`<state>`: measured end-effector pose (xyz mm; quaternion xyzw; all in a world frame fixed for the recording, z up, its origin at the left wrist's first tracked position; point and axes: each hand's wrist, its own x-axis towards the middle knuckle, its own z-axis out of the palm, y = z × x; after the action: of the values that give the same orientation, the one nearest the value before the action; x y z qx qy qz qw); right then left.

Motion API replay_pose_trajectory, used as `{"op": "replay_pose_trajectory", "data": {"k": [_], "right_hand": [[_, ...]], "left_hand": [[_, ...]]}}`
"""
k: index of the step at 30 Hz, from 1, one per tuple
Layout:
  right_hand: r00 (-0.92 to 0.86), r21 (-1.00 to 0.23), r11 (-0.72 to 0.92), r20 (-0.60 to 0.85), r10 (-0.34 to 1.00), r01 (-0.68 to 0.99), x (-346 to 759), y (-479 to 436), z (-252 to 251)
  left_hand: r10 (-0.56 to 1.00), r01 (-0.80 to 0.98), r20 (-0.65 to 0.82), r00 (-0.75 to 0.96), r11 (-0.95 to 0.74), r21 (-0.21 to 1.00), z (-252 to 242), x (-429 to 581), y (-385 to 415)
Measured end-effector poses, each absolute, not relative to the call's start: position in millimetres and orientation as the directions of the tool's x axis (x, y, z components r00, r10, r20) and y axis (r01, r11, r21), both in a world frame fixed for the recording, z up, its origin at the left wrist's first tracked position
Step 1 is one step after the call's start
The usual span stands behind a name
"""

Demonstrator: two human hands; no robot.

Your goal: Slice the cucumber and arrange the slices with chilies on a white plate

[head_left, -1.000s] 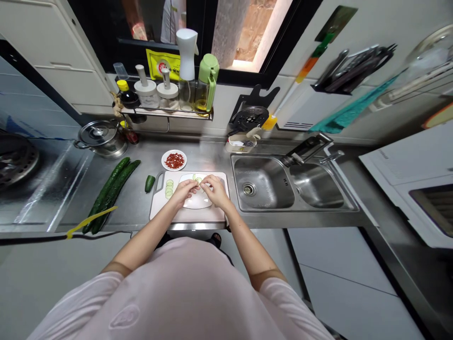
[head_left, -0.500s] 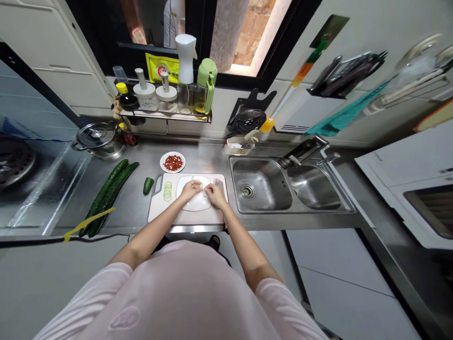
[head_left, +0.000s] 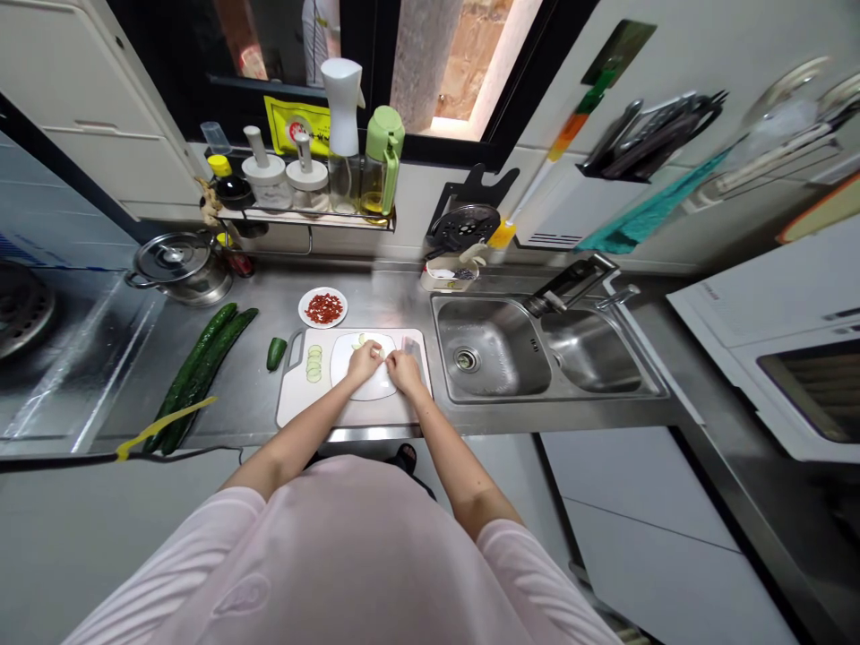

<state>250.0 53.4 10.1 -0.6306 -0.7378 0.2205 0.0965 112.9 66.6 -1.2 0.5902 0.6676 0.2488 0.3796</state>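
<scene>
Head view: the left hand and the right hand are curled low over a white oval plate, their fingertips drawn together around a pale sliver of cucumber. Whether the sliver is gripped cannot be told. A few thin cucumber slices are placed at the plate's far edge. The plate is set on a white chopping board, where a neat, overlapping row of pale green cucumber rounds is laid just left of it. A short dark green cucumber piece is placed on the steel counter, just beside the board's handle. Two long, dark green whole cucumbers are laid side by side farther left, and a small plate of chopped red chilli is seen beyond the board. A yellow label with a round red mark is stuck at the window, but its lettering is too small to be read.
</scene>
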Motion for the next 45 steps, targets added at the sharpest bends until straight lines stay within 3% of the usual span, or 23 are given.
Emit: {"op": "replay_pose_trajectory", "data": {"k": [5,16,23,36,45], "right_hand": [[-0.149,-0.387,0.092,-0.122,0.981,0.917,248.7,48.3,9.4],[-0.178,-0.394,0.174,0.027,0.984,0.902,255.4,26.3,9.1],[-0.230,-0.337,0.202,-0.047,0.972,0.920,252.0,22.1,12.8],[-0.222,-0.236,0.198,-0.078,0.972,0.951,247.4,21.8,8.9],[-0.218,-0.260,0.191,-0.079,0.973,0.947,247.3,17.3,14.8]], "left_hand": [[0.985,0.701,-0.170,0.027,0.102,0.706,11.2,116.6,61.2],[0.994,0.822,-0.080,0.070,-0.012,0.569,15.5,108.2,46.1],[0.991,0.863,-0.089,0.098,-0.040,0.503,16.2,111.2,46.0],[0.986,0.874,-0.134,0.101,-0.024,0.485,18.7,109.6,46.1],[0.989,0.868,-0.108,0.106,-0.039,0.495,16.9,110.1,45.6]]}}
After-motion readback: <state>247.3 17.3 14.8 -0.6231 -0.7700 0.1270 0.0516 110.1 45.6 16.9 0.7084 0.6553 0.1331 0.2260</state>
